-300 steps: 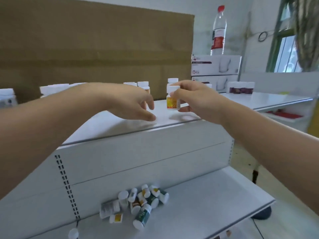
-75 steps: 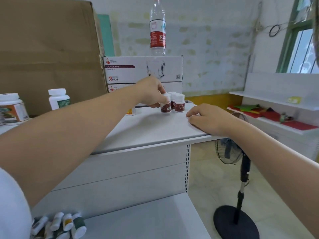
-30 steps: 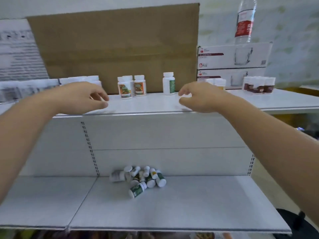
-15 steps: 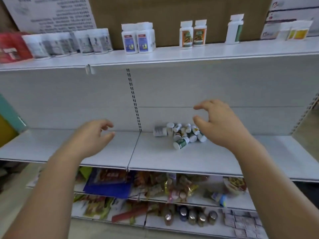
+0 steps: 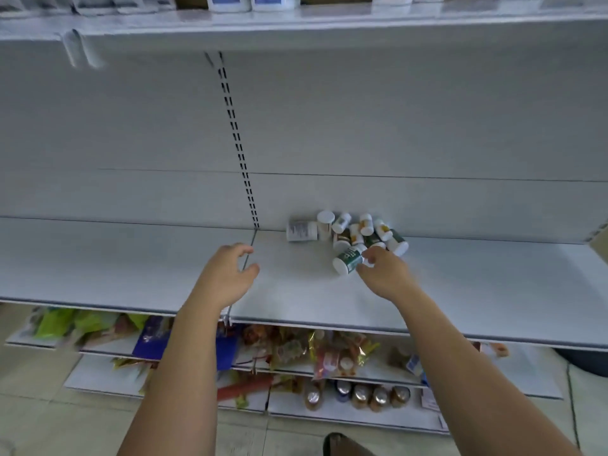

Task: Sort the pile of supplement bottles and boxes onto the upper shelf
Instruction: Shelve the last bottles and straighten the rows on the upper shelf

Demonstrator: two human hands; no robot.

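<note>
A pile of small white-capped supplement bottles (image 5: 357,228) lies against the back panel of the middle shelf (image 5: 460,291). The nearest one, a green-labelled bottle (image 5: 347,260), lies on its side at the front of the pile. My right hand (image 5: 385,273) reaches into the pile, and its fingertips touch that bottle's base without closing round it. My left hand (image 5: 230,274) hovers over the shelf to the left of the pile, fingers spread and holding nothing. The upper shelf (image 5: 329,26) runs along the top, where only the bases of blue-labelled bottles (image 5: 250,0) show.
A slotted upright (image 5: 240,149) splits the back panel just left of the pile. Below the middle shelf, lower shelves hold snack packets (image 5: 296,350) and a row of small jars (image 5: 358,394). A dark object (image 5: 342,445) sits on the tiled floor.
Both hands have come down from the upper shelf to the middle shelf. My right hand has moved onto the front of the pile and the view has tilted downward.
</note>
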